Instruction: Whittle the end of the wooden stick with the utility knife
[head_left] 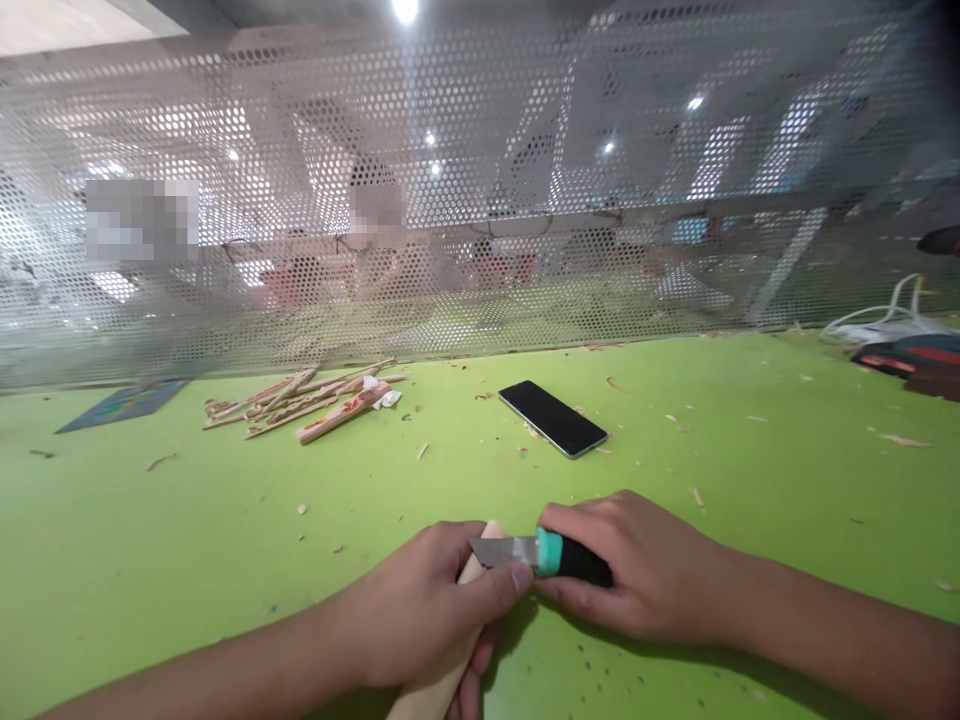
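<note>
A pale strip of wood (431, 690) slants up from the bottom edge, with my left hand (431, 605) wrapped round it. My right hand (637, 565) grips a knife with a black and teal handle (577, 560). The knife's flat metal blade (502, 551) points left and lies across the upper end of the wood. My left thumb touches the blade's lower edge near the handle. The fingers of my left hand under the wood are partly hidden.
A black phone (553, 418) lies beyond my hands on the green table (225, 560). Carved wood pieces (341, 412) and a dark flat sheet (124, 403) are at the back left. A perforated screen (465, 300) stands behind. A dark red-striped object (911, 360) and white cable (892, 315) sit far right.
</note>
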